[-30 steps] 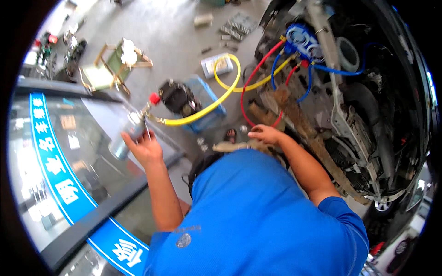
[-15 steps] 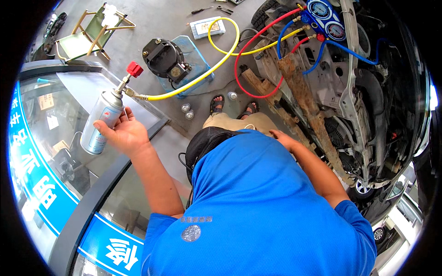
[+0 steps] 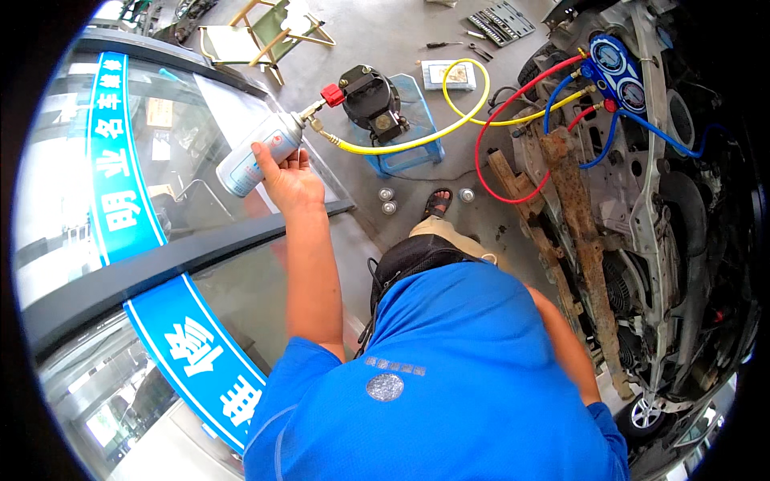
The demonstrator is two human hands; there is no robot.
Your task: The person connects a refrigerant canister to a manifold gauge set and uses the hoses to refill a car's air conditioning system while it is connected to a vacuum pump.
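Note:
My left hand [image 3: 293, 178] is closed round a silver-white refrigerant can [image 3: 258, 156], held tilted with its top to the upper right. A brass tap valve with a red knob [image 3: 332, 95] is fitted on the can's top. From this valve a yellow hose [image 3: 401, 147] loops across to a blue manifold gauge set [image 3: 616, 74] hanging at the car's front. Red and blue hoses also join the gauge set. My right forearm [image 3: 565, 345] reaches down beside my body, which hides the right hand.
A black round machine [image 3: 373, 104] sits on a blue plastic stool [image 3: 429, 132]. Small cans [image 3: 389, 207] stand on the floor near my foot. The stripped car front [image 3: 626, 200] lies to the right, a glass partition [image 3: 192, 240] to the left. A folding chair [image 3: 269, 36] and tools are farther off.
The can in my left hand leans over further to the right. The view has shifted, so the surroundings sit farther right. My right hand, partly seen at my thigh before, is now hidden.

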